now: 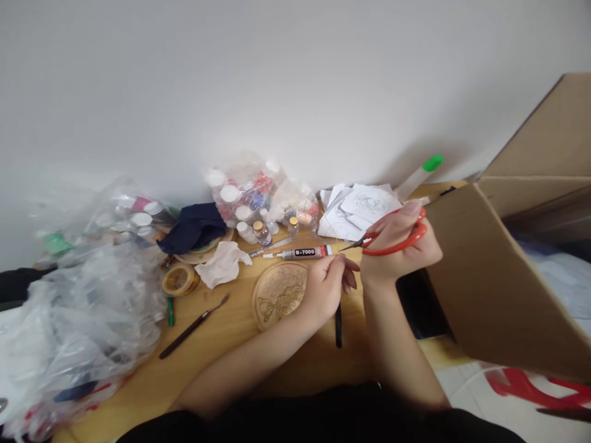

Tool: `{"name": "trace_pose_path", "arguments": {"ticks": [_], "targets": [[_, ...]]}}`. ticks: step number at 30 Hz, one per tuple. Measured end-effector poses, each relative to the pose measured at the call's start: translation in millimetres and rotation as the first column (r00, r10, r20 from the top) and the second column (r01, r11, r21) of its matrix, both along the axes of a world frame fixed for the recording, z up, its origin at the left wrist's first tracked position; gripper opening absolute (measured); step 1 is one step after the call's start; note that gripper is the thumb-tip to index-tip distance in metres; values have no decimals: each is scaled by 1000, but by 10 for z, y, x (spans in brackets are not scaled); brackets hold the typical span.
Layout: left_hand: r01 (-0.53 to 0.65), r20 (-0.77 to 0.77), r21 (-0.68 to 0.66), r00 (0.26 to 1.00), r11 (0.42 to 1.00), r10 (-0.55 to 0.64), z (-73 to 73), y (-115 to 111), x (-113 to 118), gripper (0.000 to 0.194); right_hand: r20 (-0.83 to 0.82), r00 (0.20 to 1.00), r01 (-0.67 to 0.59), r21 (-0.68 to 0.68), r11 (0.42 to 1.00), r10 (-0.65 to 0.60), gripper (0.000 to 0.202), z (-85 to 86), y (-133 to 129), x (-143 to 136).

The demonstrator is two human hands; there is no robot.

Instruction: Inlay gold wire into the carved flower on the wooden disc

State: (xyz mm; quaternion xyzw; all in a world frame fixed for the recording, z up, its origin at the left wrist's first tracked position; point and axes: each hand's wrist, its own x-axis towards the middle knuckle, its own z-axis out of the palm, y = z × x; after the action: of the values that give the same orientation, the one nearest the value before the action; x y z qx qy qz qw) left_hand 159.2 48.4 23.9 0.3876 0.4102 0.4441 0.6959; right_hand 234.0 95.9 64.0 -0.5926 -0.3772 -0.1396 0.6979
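Observation:
My right hand (pixel 401 249) is wrapped round red-handled scissors (pixel 392 237), raised above the table's right side. The dark blades point left, with their tips just above my left fingers. My left hand (pixel 325 283) is closed in a pinch on a thin gold wire (pixel 338 241), a faint line rising by the scissor tips. Partly behind that hand lies a round wooden disc (pixel 279 295) with a raised gold line pattern. A B-7000 glue tube (pixel 307 252) rests just beyond it. Under my left fingers, a dark slim tool (pixel 338 326) lies on the table.
A spool of gold wire (pixel 179 280), a crumpled white cloth (pixel 224 263) and a dark-handled tool (pixel 194 326) lie left. Plastic bags (pixel 92 320) fill the left side. Small bottles (pixel 261 232) and drawings on paper (pixel 364 206) stand behind. A cardboard box (pixel 503 289) borders the right.

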Motion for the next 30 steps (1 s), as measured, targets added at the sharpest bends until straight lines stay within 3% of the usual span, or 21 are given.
{"name": "trace_pose_path", "arguments": {"ticks": [6, 14, 23, 30], "targets": [[12, -2, -79, 1000, 997, -13, -38, 96, 85, 30, -4, 999, -34, -101, 994, 34, 53, -209, 76, 159], [24, 23, -229, 1000, 973, -20, -132, 201, 220, 30, -58, 979, -201, -153, 968, 194, 56, -358, 255, 301], [26, 33, -206, 999, 978, -20, -199, 263, 228, 32, -122, 936, -344, -117, 932, 330, 59, -314, 432, 266], [81, 43, -63, 996, 995, -78, -96, 193, 65, 30, -228, 924, -325, -50, 944, 306, 56, -56, 258, 200]]}}
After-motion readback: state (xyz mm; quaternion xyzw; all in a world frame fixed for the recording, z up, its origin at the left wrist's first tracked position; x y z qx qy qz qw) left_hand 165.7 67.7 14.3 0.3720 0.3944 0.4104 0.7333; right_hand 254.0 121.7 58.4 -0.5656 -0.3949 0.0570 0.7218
